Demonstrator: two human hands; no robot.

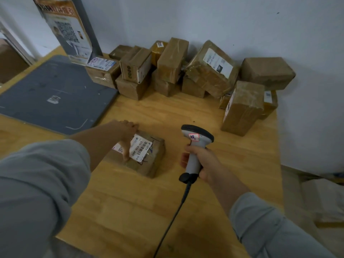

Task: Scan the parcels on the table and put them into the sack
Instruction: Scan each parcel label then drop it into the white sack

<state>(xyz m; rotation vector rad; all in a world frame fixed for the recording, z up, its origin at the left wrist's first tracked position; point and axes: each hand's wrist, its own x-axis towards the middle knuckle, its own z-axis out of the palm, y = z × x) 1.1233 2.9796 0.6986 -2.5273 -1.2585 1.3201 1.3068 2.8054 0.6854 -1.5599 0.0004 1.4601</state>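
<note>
1. As the left hand (128, 133) is gripping a parcel (149, 161) lying label-up on the table (186, 112), its fingers are curling over the far edge and the thumb is pressing on top.
2. The right hand (204, 164) is clutching a scanner (198, 135) just right of the parcel, fingers wrapped round the handle, cable (173, 218) trailing toward the near edge.
3. More parcels (173, 60) are sitting piled along the far wall, right of a grey mat (55, 94).

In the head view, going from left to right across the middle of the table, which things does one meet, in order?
Grey mat → labelled parcel gripped by the left hand → scanner held in the right hand → tall parcel near the table's right edge.
</note>
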